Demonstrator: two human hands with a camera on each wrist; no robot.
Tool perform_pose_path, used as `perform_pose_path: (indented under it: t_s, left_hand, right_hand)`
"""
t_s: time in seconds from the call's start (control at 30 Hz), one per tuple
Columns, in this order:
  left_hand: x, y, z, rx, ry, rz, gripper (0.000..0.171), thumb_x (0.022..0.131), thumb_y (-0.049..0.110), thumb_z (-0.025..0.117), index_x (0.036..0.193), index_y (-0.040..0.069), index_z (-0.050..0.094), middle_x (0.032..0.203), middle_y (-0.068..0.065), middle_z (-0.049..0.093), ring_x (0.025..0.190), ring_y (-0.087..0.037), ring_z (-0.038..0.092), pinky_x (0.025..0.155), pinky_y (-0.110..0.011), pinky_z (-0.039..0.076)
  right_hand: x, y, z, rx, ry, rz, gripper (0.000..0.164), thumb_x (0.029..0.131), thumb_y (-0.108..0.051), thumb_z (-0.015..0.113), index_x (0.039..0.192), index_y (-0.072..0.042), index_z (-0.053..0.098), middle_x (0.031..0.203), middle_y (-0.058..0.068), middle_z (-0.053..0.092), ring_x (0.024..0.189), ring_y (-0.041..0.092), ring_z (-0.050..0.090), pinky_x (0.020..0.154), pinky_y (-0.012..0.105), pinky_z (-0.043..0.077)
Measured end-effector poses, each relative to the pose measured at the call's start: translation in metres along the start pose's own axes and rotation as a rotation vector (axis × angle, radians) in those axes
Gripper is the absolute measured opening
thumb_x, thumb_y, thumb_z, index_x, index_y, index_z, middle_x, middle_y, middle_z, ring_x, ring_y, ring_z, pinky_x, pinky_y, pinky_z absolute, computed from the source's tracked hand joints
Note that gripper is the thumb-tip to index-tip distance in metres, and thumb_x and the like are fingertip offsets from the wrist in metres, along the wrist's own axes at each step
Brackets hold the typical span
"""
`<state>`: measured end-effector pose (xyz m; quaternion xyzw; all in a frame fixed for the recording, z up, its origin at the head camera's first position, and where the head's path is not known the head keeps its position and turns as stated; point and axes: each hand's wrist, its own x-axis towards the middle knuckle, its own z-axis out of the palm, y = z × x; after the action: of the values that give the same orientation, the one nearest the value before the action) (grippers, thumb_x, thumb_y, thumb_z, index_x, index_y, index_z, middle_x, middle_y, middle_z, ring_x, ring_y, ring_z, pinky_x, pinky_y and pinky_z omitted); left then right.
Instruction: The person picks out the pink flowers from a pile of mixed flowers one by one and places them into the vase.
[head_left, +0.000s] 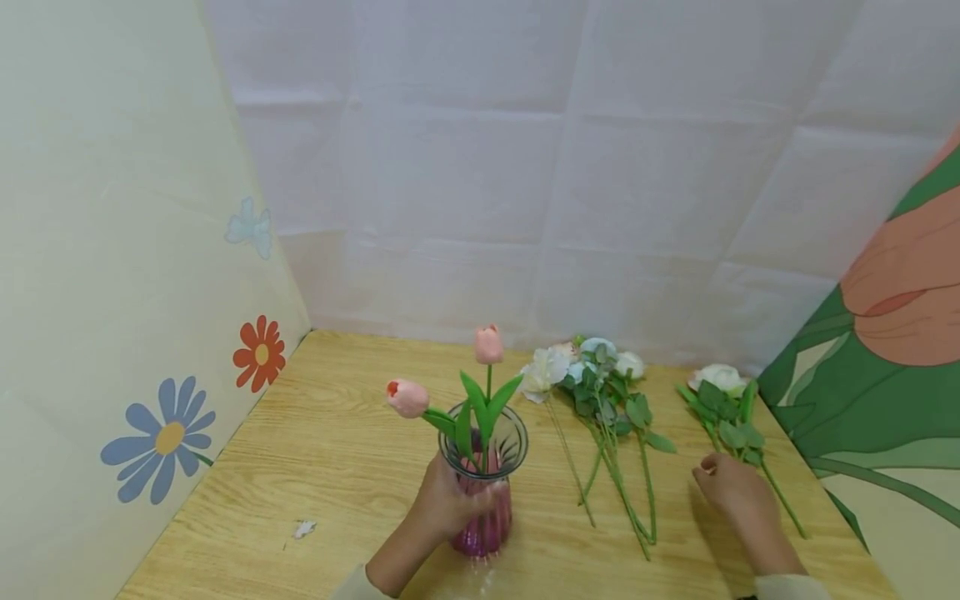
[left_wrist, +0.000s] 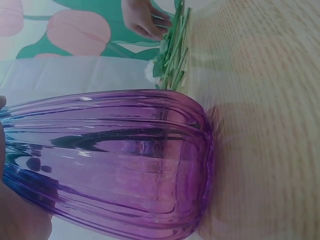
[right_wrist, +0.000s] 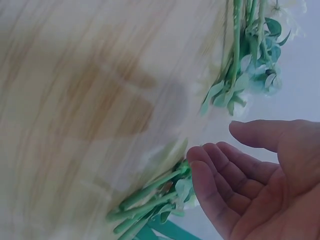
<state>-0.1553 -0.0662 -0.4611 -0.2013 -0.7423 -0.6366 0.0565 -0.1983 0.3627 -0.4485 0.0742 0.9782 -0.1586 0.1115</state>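
In the head view my left hand (head_left: 442, 502) grips the side of a ribbed glass vase (head_left: 480, 535), purple at its base and bluish at the rim. The vase stands upright on the table. Two artificial pink tulips are in it: one tulip (head_left: 489, 345) rises straight, the other tulip (head_left: 408, 398) leans left over the rim. My right hand (head_left: 738, 492) hovers beside a small group of flowers with a white bloom (head_left: 718, 379). Its fingers are loosely bent with nothing between them, as the right wrist view shows, close by the green stems (right_wrist: 145, 202).
On the wood-grain table (head_left: 352, 467), a bunch of white and pale blue flowers (head_left: 600, 375) lies between vase and right hand, stems toward me. A white scrap (head_left: 304, 529) marks the left side. A pale cloth (head_left: 450, 183) hangs behind, with flower-printed panels at both sides.
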Motion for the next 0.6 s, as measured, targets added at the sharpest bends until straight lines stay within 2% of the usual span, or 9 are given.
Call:
perform_pose_path:
  t_s: [0.17,0.23,0.47,0.6]
  left_hand:
    - [0.000,-0.001,0.000,-0.009,-0.012,0.008,0.073,0.078,0.022,0.082,0.138,0.012,0.043,0.124,-0.002,0.065,0.118,-0.022,0.063,0.105,-0.037,0.051]
    - [0.001,-0.001,0.000,-0.004,-0.014,0.013,0.071,0.079,0.022,0.082,0.137,0.011,0.043,0.123,-0.004,0.066,0.116,-0.022,0.064,0.104,-0.036,0.052]
    - [0.001,-0.001,0.001,-0.001,0.003,-0.008,0.069,0.078,0.022,0.082,0.135,0.010,0.046,0.119,-0.006,0.067,0.112,-0.020,0.065,0.103,-0.036,0.052]
    - [0.001,0.000,0.001,-0.009,-0.005,-0.012,0.072,0.078,0.022,0.082,0.138,0.010,0.044,0.123,-0.007,0.066,0.116,-0.027,0.064,0.105,-0.037,0.051]
  right_hand:
    - [-0.001,0.012,-0.003,-0.032,0.022,0.000,0.044,0.101,-0.024,0.052,0.122,0.014,0.058,0.117,0.034,0.063,0.102,0.054,0.060,0.081,0.059,0.052]
    - [0.000,0.017,-0.006,-0.019,0.004,0.022,0.046,0.101,-0.025,0.052,0.125,0.014,0.056,0.121,0.035,0.061,0.105,0.056,0.058,0.082,0.060,0.051]
    - [0.000,0.037,-0.012,-0.001,-0.022,0.060,0.050,0.102,-0.028,0.051,0.128,0.015,0.055,0.126,0.038,0.057,0.104,0.055,0.058,0.079,0.058,0.053]
    - [0.000,0.048,-0.015,-0.003,-0.008,0.087,0.052,0.100,-0.029,0.053,0.128,0.015,0.054,0.128,0.039,0.055,0.104,0.056,0.058,0.078,0.059,0.053]
